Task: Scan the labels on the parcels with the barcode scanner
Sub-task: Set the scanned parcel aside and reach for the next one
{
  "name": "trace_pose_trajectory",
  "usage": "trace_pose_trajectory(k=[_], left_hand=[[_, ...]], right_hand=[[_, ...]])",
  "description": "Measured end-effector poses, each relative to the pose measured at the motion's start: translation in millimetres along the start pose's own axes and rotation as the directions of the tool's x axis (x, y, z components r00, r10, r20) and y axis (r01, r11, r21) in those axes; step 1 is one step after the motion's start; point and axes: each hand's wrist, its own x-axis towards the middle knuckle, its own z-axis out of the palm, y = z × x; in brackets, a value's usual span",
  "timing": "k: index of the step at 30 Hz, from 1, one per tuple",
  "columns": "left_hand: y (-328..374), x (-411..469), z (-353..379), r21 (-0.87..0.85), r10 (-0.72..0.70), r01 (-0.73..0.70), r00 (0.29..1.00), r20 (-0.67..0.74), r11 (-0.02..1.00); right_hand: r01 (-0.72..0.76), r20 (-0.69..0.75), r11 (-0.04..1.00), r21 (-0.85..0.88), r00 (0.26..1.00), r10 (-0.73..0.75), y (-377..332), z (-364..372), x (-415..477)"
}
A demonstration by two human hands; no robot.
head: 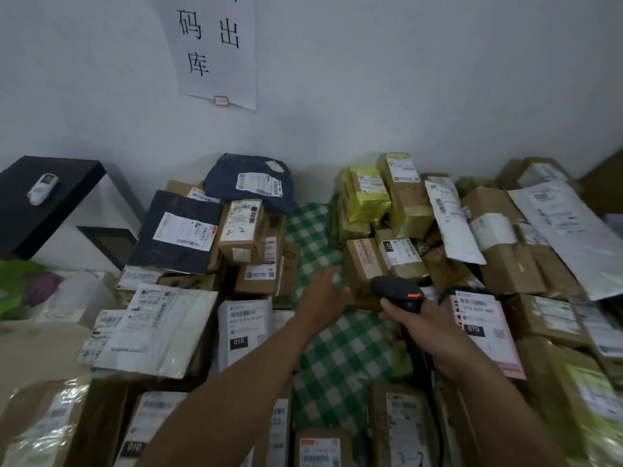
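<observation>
The right hand [423, 323] is holding the black barcode scanner [399, 291] over the middle of the tabletop, its grip clamped around the handle. The scanner's head is pointing away from the person, toward a brown cardboard box [362, 264] at the near edge of the right pile of parcels [505, 251]. A red-orange strip is showing on the scanner's top.

The left hand [322, 298] is reaching forward with its grip apart — fingers straight, thumb spread — right at that box's left side. It is blurring there, so I cannot tell whether it is touching the box.

Just behind the scanner, a box with a white label marked 231 [399, 254] is lying in the pile. To the scanner's right, a pink-labelled parcel marked 070 [482, 328] is lying face up.

A green-and-white checked cloth [312, 230] is covering the tabletop and showing as a strip between the right pile and the left pile of parcels [188, 264], where a black mailer [175, 227] and a dark blue bag [249, 183] are sitting on top. At far left a black side table [74, 183] is carrying a small white device [42, 188], and a paper sign [219, 52] is hanging on the wall.
</observation>
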Motion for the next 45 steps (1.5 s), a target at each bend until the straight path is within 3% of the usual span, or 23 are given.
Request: trace_pose_trajectory(k=[2,6,14,19,25,27,29,32,34,36,41,45], left_hand=[[6.5,12.9,21.9,0.072,0.026,-0.033,0.994,0.104,0.997],[-0.4,49.5,61.6,0.113,-0.053,0.029,0.976,0.211,0.993],[7.6,71.7,76.2,-0.199,-0.315,0.353,0.928,0.198,0.914],[-4.9,61.7,72.6,-0.570,-0.468,0.515,0.850,0.242,0.641],[-7.0,39.2,67.5,-0.762,-0.583,0.507,0.784,0.213,0.404],[-5.0,27.0,67.6,-0.775,-0.634,0.476,0.763,0.128,0.415],[-5.4,15.6,70.5,-0.690,-0.641,0.481,0.767,0.033,0.541],[0.8,7.0,75.3,-0.575,-0.500,0.446,0.863,0.072,0.687],[11.2,7.6,77.7,-0.606,-0.379,0.397,0.910,0.166,0.689],[19.7,14.1,80.6,-0.598,-0.338,0.371,0.925,0.173,0.710],[20.5,41.9,95.6,-0.607,-0.358,0.405,0.911,0.204,0.684],[21.7,62.7,100.1,-0.632,-0.480,0.461,0.863,0.157,0.622]], right_hand=[[-0.012,-0.041,1.000,0.006,0.999,0.012,7.1,-10.8,-0.9],[-0.057,-0.067,0.998,0.033,0.996,0.059,18.7,-26.7,1.2],[-0.060,-0.071,0.998,0.017,0.996,0.061,29.7,-43.4,17.2],[-0.056,-0.076,0.998,0.029,0.995,0.058,32.8,-46.6,15.1],[-0.037,-0.074,0.997,0.064,0.996,0.042,34.6,-46.5,1.3],[-0.031,-0.068,0.997,0.070,0.997,0.036,35.5,-46.7,-2.8],[-0.028,-0.064,0.997,0.069,0.997,0.032,36.8,-47.2,-6.2],[-0.025,-0.059,0.996,0.081,0.998,0.030,39.1,-49.7,-8.9],[-0.028,-0.062,0.995,0.093,0.997,0.034,41.2,-52.5,-8.6],[-0.030,-0.063,0.995,0.096,0.997,0.036,42.6,-55.1,-6.6],[-0.035,-0.060,0.994,0.099,0.997,0.041,45.2,-59.8,1.2],[-0.042,-0.064,0.994,0.100,0.997,0.048,47.3,-62.0,8.7]])
